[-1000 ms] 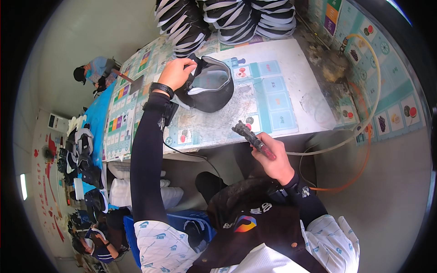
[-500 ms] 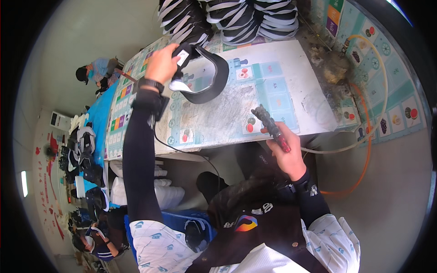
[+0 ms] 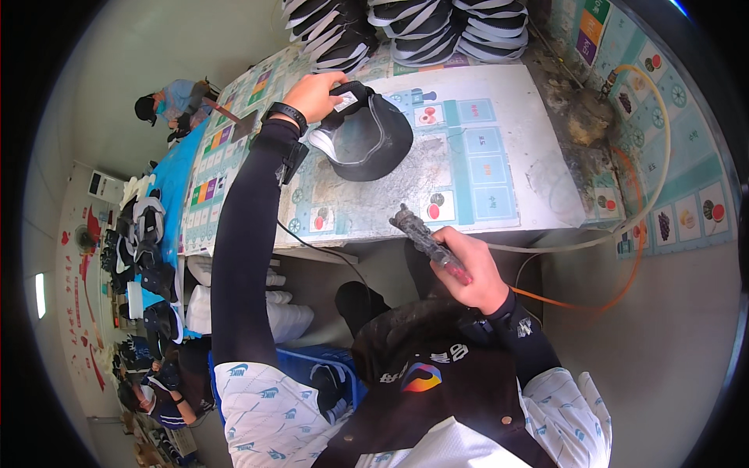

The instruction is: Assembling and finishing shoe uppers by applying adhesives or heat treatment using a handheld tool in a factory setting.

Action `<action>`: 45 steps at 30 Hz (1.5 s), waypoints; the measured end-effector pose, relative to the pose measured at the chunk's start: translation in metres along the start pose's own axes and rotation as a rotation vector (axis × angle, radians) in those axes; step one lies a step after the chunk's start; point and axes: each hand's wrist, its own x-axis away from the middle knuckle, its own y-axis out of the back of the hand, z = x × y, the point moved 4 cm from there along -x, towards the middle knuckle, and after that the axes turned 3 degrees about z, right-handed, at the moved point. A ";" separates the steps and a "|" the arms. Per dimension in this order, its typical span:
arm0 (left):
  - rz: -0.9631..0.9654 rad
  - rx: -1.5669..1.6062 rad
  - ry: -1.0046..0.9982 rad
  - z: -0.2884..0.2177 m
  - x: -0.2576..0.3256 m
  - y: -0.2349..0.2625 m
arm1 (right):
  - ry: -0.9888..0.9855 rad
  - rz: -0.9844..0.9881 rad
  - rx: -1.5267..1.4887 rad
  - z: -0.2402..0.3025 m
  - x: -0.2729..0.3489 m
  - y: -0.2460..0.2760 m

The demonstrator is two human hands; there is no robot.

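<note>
My left hand (image 3: 314,97) is closed on one end of what looks like a black shoe upper (image 3: 382,154), holding it by a part with a white label. Its rounded end points right, its opening has a pale edge, and it is just over the worktable (image 3: 538,148); whether it touches is hard to tell. My right hand (image 3: 473,273) grips a dark, grimy hand tool (image 3: 425,238) with a red end, in front of the table's near edge. The tool's tip points up and left, apart from the upper. The tool's exact kind is unclear.
Tall stacks of black-and-white uppers (image 3: 413,31) stand at the table's back. A pale hose (image 3: 663,156) and an orange hose (image 3: 624,292) curve along the right. Left are a blue-covered table (image 3: 173,168) with shoe parts and a co-worker (image 3: 178,105). A blue crate (image 3: 300,378) sits below.
The upper has turned a little and shifted right with my left hand. My right hand has drawn the tool left and closer to me. The view has shifted slightly.
</note>
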 end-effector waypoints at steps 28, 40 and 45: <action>0.100 -0.052 -0.235 -0.025 -0.006 0.025 | -0.118 -0.001 -0.038 0.003 -0.012 0.021; 0.228 0.051 -0.176 -0.004 -0.005 0.005 | -0.092 -0.031 -0.066 -0.003 -0.024 0.018; 0.226 0.128 -0.152 0.002 -0.007 0.002 | -0.099 0.036 -0.066 -0.002 -0.021 0.019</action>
